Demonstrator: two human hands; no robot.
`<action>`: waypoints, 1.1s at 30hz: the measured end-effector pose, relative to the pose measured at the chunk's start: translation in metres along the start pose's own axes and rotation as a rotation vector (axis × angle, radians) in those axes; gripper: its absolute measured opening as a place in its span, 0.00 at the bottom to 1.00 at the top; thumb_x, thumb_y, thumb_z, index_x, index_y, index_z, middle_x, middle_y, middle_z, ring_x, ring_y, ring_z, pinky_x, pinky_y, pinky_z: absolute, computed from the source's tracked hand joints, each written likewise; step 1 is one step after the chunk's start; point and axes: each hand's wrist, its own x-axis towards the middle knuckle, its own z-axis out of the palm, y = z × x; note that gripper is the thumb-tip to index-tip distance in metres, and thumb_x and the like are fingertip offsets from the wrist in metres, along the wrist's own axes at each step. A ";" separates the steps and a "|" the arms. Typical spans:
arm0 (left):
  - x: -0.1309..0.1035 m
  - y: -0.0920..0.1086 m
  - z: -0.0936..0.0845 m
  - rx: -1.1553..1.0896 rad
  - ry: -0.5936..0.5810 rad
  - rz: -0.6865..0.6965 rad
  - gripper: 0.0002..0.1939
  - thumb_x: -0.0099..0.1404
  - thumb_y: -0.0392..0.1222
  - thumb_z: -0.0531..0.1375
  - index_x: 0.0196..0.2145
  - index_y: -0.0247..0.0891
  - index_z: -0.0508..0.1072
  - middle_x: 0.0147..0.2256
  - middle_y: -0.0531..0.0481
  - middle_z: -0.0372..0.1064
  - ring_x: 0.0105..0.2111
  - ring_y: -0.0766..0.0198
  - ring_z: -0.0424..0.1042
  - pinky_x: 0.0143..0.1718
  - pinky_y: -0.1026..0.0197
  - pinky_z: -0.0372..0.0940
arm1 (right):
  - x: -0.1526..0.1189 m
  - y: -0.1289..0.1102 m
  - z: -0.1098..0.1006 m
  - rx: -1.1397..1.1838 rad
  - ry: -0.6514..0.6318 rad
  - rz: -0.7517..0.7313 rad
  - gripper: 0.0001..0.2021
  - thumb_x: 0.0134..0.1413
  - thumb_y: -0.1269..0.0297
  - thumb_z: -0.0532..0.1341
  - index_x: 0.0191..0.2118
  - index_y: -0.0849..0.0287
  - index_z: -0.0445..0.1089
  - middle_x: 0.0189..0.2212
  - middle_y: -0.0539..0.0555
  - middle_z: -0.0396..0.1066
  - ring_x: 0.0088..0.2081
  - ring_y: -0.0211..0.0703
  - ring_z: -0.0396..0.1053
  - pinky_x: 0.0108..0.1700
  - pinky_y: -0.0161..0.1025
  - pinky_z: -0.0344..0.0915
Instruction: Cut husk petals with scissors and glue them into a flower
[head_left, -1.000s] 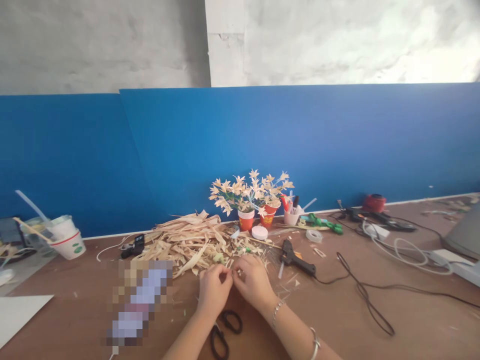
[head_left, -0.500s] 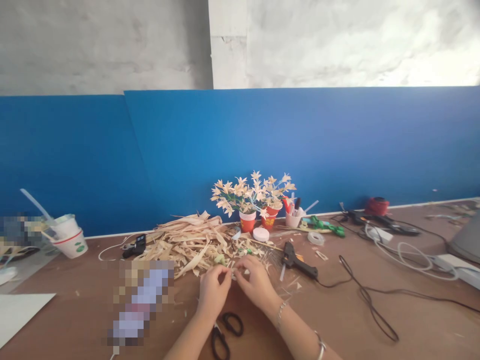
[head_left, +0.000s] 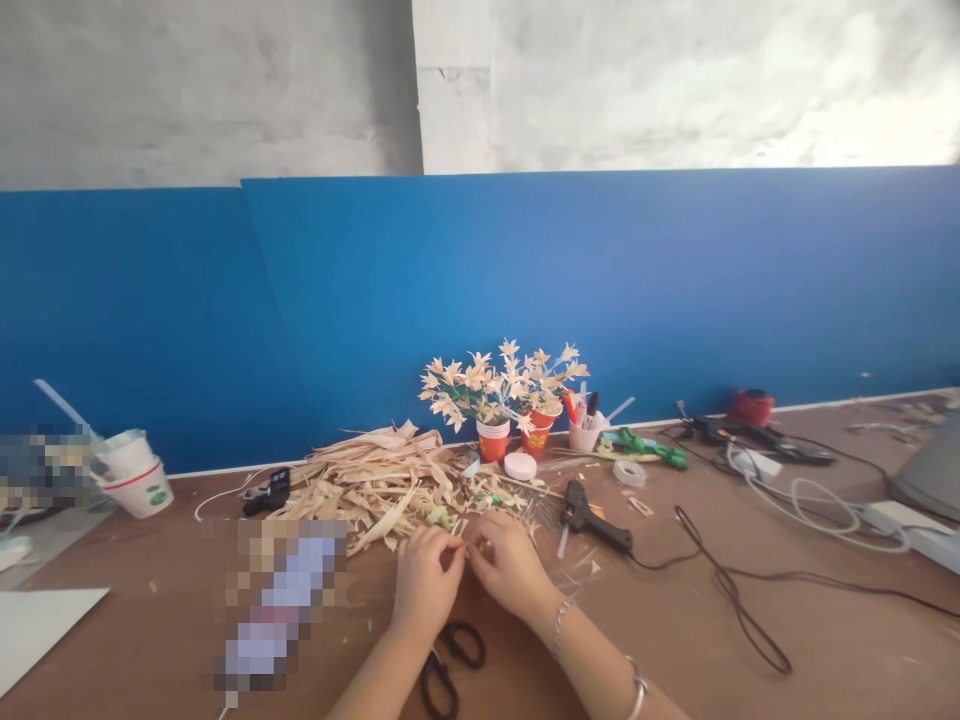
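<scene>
My left hand [head_left: 427,582] and my right hand [head_left: 510,562] meet at their fingertips over the brown table. Both are pinched on something too small to make out. Just behind them lies a heap of dry, pale husk strips [head_left: 390,480]. Black-handled scissors [head_left: 465,645] rest below, partly covered by my left wrist. Right of my right hand is a black glue gun [head_left: 596,520] with its cord. Behind the heap stand two red cups [head_left: 493,441] holding pale star-shaped flowers [head_left: 480,378].
A white cup [head_left: 142,490] with a straw stands at the left. A pixelated object [head_left: 281,610] lies left of my hands. Tape [head_left: 630,473], a cup of tools [head_left: 584,436], green pieces [head_left: 645,448] and tangled cables [head_left: 727,590] occupy the right.
The fingertips of both hands have come closer together, and the left fingers have turned slightly. The camera view has shifted a little.
</scene>
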 end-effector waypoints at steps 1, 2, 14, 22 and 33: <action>0.000 0.000 0.000 0.002 0.010 0.001 0.06 0.57 0.35 0.56 0.25 0.39 0.71 0.28 0.50 0.70 0.34 0.57 0.67 0.36 0.56 0.58 | 0.000 -0.001 0.000 0.006 0.001 0.015 0.05 0.44 0.76 0.57 0.24 0.60 0.64 0.27 0.52 0.66 0.32 0.41 0.62 0.36 0.35 0.55; -0.001 0.001 0.001 0.002 0.020 0.003 0.06 0.57 0.35 0.56 0.25 0.39 0.71 0.28 0.50 0.70 0.34 0.57 0.67 0.37 0.56 0.58 | 0.000 -0.001 0.000 0.014 0.001 0.030 0.05 0.43 0.76 0.58 0.23 0.60 0.63 0.26 0.51 0.65 0.32 0.41 0.62 0.35 0.35 0.55; 0.000 -0.008 0.005 -0.053 -0.028 -0.037 0.08 0.58 0.36 0.54 0.29 0.40 0.73 0.29 0.49 0.71 0.33 0.57 0.68 0.36 0.57 0.59 | -0.002 -0.004 -0.003 -0.048 0.008 -0.016 0.03 0.47 0.73 0.57 0.27 0.59 0.65 0.29 0.51 0.66 0.35 0.41 0.62 0.37 0.35 0.54; 0.001 0.003 0.007 -0.056 0.010 -0.145 0.07 0.56 0.36 0.55 0.24 0.38 0.71 0.26 0.48 0.72 0.30 0.58 0.70 0.33 0.59 0.60 | -0.001 -0.006 0.002 -0.156 0.039 -0.067 0.04 0.48 0.75 0.56 0.27 0.59 0.64 0.29 0.52 0.66 0.35 0.42 0.62 0.37 0.37 0.51; 0.007 -0.016 -0.003 0.056 -0.010 -0.249 0.08 0.56 0.35 0.54 0.25 0.39 0.73 0.26 0.51 0.74 0.30 0.60 0.71 0.34 0.61 0.58 | 0.003 0.011 -0.003 -0.381 0.077 0.100 0.07 0.50 0.74 0.55 0.24 0.58 0.65 0.28 0.55 0.68 0.34 0.46 0.63 0.35 0.40 0.50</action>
